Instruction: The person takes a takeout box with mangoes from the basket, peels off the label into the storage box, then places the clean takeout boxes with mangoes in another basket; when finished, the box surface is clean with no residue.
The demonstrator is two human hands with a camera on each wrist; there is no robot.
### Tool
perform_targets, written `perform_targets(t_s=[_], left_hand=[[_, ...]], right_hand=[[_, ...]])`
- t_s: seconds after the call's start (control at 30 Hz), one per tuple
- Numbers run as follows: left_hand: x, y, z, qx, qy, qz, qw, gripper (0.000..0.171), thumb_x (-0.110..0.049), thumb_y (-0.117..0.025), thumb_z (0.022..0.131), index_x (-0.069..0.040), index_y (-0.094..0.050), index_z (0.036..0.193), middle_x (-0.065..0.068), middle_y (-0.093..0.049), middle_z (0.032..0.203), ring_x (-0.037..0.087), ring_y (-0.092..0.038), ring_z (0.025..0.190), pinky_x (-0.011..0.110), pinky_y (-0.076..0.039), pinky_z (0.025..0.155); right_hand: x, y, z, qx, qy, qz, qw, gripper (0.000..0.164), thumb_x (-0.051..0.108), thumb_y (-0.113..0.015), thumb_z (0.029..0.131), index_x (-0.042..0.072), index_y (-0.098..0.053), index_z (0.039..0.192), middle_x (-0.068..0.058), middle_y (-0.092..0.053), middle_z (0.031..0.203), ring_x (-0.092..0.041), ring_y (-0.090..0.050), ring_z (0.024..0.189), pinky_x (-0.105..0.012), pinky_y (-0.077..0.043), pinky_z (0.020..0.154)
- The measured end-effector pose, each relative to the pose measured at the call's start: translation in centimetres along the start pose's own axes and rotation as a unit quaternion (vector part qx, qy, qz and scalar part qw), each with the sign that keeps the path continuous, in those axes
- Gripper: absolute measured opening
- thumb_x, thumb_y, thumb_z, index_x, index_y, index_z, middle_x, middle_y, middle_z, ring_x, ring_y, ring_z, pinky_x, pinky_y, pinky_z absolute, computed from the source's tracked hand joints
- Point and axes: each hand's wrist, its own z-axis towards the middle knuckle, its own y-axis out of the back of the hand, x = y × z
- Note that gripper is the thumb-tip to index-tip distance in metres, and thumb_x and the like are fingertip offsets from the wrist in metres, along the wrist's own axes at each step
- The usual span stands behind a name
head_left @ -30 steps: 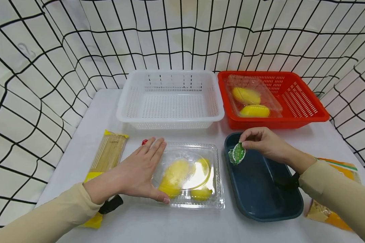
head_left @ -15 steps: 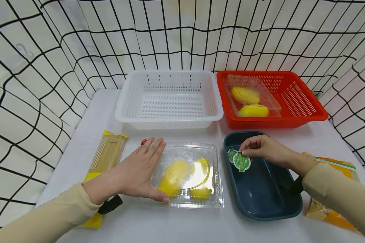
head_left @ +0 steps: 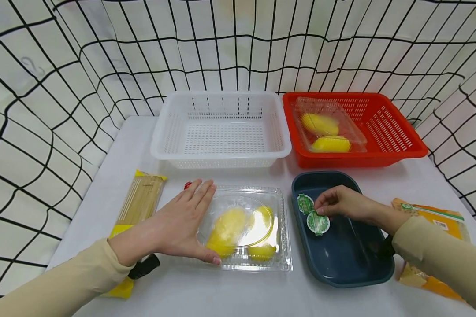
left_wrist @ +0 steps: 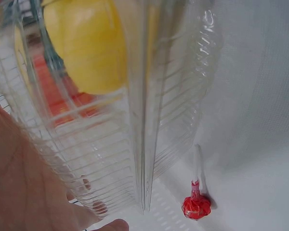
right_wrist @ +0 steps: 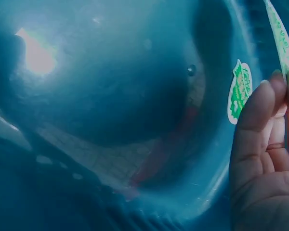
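Observation:
My left hand [head_left: 178,222], fingers straight, rests on the left side of a clear plastic clamshell box [head_left: 283,229] holding yellow mangoes [head_left: 228,226]. Over a dark blue tray [head_left: 345,264] my right hand [head_left: 347,204] pinches a round green-and-white sticker [head_left: 318,223] by its edge. A second green sticker [head_left: 305,204] lies in the tray's upper left; in the right wrist view this sticker [right_wrist: 240,91] shows just beyond my fingertips. A red-wrapped lollipop [left_wrist: 196,207] lies on the cloth beside the box in the left wrist view; my left hand mostly hides it in the head view.
A white basket [head_left: 222,156] stands behind the box. Right of it, a red basket [head_left: 404,152] holds another clear box of yellow fruit [head_left: 331,144]. A pack of noodles [head_left: 140,200] lies at left, an orange bag [head_left: 440,220] at right. Black wire mesh [head_left: 238,53] encloses the table.
My right hand has moved down and slightly right with the pinched sticker, uncovering more of the one in the tray. My left hand stays in place on the box.

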Motion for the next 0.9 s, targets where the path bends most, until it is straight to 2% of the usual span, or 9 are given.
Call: perform_targets(t_s=[0.23, 0.47, 0.9], left_hand=[[0.0, 0.1, 0.0, 0.002, 0.000, -0.002, 1.0000, 0.144, -0.093, -0.061, 0.067, 0.007, -0.015, 0.161, 0.025, -0.015, 0.169, 0.049, -0.013, 0.156, 0.060, -0.023, 0.125], [-0.1, 0.1, 0.0, 0.001, 0.000, -0.004, 1.0000, 0.143, -0.091, -0.064, 0.068, 0.007, -0.015, 0.160, 0.026, -0.015, 0.169, 0.050, -0.014, 0.156, 0.060, -0.025, 0.124], [-0.1, -0.1, 0.1, -0.015, -0.007, 0.005, 0.9998, 0.142, -0.089, -0.065, 0.068, 0.009, -0.019, 0.159, 0.028, -0.018, 0.168, 0.051, -0.017, 0.155, 0.060, -0.028, 0.123]], right_hand=[[-0.3, -0.6, 0.2, 0.016, -0.018, -0.029, 0.999, 0.020, 0.015, -0.071, 0.096, -0.001, -0.073, 0.107, -0.004, -0.072, 0.088, -0.019, -0.060, 0.079, -0.026, -0.059, 0.075], [-0.4, -1.1, 0.4, 0.036, -0.008, -0.049, 0.998, 0.016, 0.013, -0.073, 0.094, 0.000, -0.074, 0.103, -0.004, -0.072, 0.084, -0.018, -0.060, 0.075, -0.027, -0.059, 0.072], [-0.3, -2.2, 0.7, -0.021, -0.003, -0.126, 0.992, 0.010, 0.015, -0.078, 0.090, 0.006, -0.077, 0.095, 0.000, -0.073, 0.079, -0.013, -0.061, 0.068, -0.026, -0.060, 0.069]])
